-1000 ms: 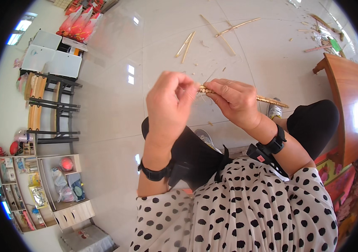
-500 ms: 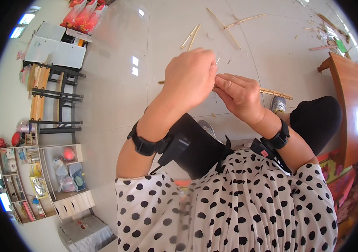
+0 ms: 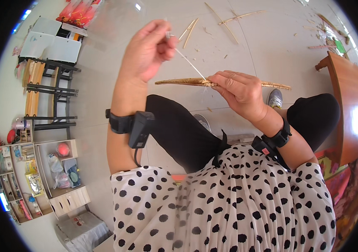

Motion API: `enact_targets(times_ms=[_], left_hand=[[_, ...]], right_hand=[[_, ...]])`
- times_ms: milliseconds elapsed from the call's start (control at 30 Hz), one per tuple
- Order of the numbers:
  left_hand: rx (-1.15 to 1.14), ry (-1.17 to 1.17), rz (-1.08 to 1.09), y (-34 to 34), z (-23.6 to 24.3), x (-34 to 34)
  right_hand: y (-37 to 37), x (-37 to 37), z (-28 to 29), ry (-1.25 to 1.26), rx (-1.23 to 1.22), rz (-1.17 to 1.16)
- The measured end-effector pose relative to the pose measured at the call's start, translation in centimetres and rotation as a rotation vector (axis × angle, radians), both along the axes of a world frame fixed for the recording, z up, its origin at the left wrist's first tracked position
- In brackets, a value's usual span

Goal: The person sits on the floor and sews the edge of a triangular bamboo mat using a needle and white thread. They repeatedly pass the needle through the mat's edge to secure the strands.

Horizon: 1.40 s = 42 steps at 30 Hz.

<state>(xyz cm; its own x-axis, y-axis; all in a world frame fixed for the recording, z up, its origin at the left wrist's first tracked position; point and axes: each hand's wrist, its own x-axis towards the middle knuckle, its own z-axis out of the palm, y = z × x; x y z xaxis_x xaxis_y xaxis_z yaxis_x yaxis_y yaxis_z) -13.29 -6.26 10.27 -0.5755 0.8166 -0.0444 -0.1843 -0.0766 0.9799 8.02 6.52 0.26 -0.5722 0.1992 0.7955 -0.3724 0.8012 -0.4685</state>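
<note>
My right hand (image 3: pixel 243 91) is closed around the middle of a slim bundle of thin brown sticks (image 3: pixel 181 81), held level above the floor. The bundle's ends stick out on both sides of the hand. From the bundle, just left of my right fingers, a thin white string (image 3: pixel 190 63) runs up and to the left. Its upper part goes into my left hand (image 3: pixel 148 49), whose fingers are curled on it, raised beyond the bundle. That hand is slightly blurred. Loose string fibres hang below the bundle where the string meets it.
Loose sticks (image 3: pixel 221 24) and small scraps lie on the pale tiled floor beyond my hands. A brown wooden bench (image 3: pixel 349 113) stands on the right. Black-legged folding furniture (image 3: pixel 52 89) and a low shelf unit (image 3: pixel 63 193) line the left side. My bent knees are below the hands.
My left hand has moved up and left from beside my right hand, drawing out a length of white string. The bundle's left part now shows. My right hand has hardly moved.
</note>
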Motion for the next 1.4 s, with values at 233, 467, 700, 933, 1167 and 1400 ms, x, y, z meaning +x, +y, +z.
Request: enact_targets(times_ms=[233, 467, 700, 933, 1167, 1400], left_hand=[[0.120, -0.097, 0.180, -4.8, 0.5, -7.3], [0.077, -0.067, 0.304, -4.7, -1.1, -6.7], [0.149, -0.063, 0.318, -5.2, -2.8, -5.2], [0.247, -0.045, 0.130, -3.9, -1.1, -5.6], [0.076, 0.049, 0.232, -2.6, -1.6, -6.0], [-0.047, 0.856, -0.031, -3.2, -1.4, 4.2]], right_hand=[[0.4, 0.1, -0.2, 0.015, -0.006, 0.008], [0.9, 0.3, -0.1, -0.012, 0.019, 0.054], [1.9, 1.5, -0.1, -0.103, 0.030, 0.187], [3.9, 1.6, 1.1, -0.188, 0.027, 0.240], [4.5, 1.2, 2.4, -0.234, -0.022, 0.339], [6.9, 4.3, 2.0, -0.374, -0.001, 0.395]])
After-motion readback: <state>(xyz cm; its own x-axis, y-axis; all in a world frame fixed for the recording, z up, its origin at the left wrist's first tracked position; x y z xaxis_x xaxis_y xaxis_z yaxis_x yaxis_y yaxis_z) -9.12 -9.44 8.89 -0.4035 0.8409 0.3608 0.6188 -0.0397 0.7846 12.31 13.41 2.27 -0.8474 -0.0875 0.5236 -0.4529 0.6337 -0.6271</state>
